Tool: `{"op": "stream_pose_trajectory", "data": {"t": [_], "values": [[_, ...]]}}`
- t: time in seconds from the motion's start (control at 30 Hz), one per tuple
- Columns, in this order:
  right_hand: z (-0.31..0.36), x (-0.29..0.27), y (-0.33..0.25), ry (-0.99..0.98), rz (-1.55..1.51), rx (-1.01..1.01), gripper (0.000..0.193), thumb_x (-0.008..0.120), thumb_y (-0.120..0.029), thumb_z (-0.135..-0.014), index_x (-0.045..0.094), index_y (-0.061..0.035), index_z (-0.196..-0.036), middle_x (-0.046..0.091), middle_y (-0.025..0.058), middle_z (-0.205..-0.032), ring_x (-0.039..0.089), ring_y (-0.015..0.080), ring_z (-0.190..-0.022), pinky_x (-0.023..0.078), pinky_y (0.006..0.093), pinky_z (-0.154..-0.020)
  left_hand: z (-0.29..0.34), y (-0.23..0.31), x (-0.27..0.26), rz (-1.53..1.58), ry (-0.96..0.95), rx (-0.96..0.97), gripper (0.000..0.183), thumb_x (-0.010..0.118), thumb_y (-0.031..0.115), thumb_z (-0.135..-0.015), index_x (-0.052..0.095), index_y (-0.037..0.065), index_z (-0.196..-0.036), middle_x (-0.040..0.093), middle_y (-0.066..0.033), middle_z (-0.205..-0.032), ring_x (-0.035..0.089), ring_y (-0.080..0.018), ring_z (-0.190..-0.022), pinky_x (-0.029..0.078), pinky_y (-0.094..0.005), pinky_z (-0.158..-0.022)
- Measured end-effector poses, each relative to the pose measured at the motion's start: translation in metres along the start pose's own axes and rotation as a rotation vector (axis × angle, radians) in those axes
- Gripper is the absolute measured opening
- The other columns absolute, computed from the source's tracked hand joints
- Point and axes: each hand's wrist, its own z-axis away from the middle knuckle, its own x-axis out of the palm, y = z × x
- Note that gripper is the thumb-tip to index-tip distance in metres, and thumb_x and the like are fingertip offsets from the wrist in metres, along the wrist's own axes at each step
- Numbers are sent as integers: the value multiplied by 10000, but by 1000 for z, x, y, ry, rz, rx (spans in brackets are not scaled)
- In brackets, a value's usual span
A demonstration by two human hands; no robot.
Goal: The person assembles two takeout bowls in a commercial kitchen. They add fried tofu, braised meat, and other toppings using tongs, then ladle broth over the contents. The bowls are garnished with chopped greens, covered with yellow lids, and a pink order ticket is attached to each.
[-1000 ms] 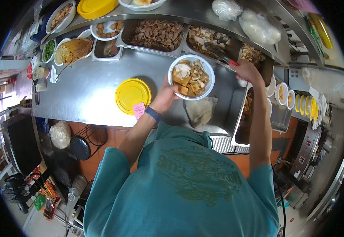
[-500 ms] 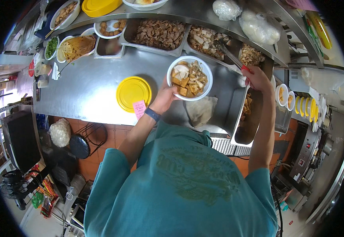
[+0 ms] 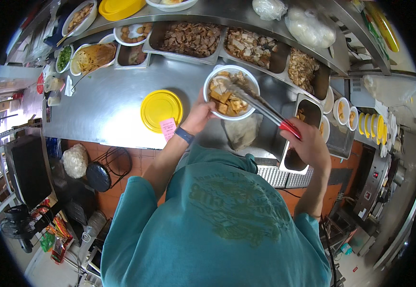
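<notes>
My left hand [image 3: 202,115] grips the near left rim of a white bowl [image 3: 254,99] above the steel counter. Chunks of fried tofu [image 3: 221,97] and pale sliced pieces lie in the bowl. My right hand [image 3: 309,141] is closed around the red handle of metal tongs [image 3: 268,113]. The tongs' blurred tips are over the food inside the bowl; whether they pinch a piece cannot be made out. Left of the bowl lies a round yellow lid [image 3: 160,109], with a pink slip [image 3: 168,127] over its near edge.
Along the counter's far side stand steel trays of chopped meat [image 3: 193,39], pale cut pieces [image 3: 249,48] and shredded food [image 3: 302,70]. Beside my right hand is a deep steel pan [image 3: 308,106]. A cloth [image 3: 243,133] lies below the bowl. An overhead shelf [image 3: 220,16] runs across the back.
My right hand has come back toward me and left with the tongs, from the tray of pale pieces to the bowl. My left hand holds the bowl in nearly the same place.
</notes>
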Motion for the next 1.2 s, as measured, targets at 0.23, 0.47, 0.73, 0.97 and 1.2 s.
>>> {"op": "stream_pose_trajectory", "data": {"t": [0.23,0.47,0.73,0.97,1.2], "values": [[3,3,-29,124,52,-151,265,651,-307,-933,635,-70,-1049,661,192,-779,655,401,-749,483,458,-658,13,4,-1,18,10,31,821,447,-103,-750,261,159,-1505,480,-121,-1343,665,-227,-967,640,-328,-683],[9,-4,-58,122,201,96,277,705,-225,-894,640,-38,-1088,695,204,-855,667,411,-819,512,435,-701,25,13,-23,-59,25,71,865,443,-96,-775,195,176,-1559,452,-124,-1412,609,-250,-1121,616,-385,-830],[-13,7,-64,128,312,-228,271,638,-320,-942,639,-79,-1066,688,198,-821,669,405,-771,513,479,-686,34,25,-29,-285,83,95,858,462,-76,-779,222,182,-1562,498,-67,-1359,579,-169,-1068,548,-289,-742],[-21,6,-84,126,277,-75,282,657,-311,-922,650,-88,-1095,676,202,-821,661,407,-785,504,467,-713,32,37,-42,-315,73,103,871,457,-66,-765,222,179,-1567,502,-56,-1341,558,-143,-1035,509,-239,-693],[-74,-11,-113,126,230,-94,334,689,-332,-899,669,-76,-1112,684,210,-863,667,400,-817,510,437,-731,35,48,-60,-168,110,106,893,452,-78,-751,217,190,-1570,494,-61,-1360,566,-152,-1064,529,-251,-744]]}}
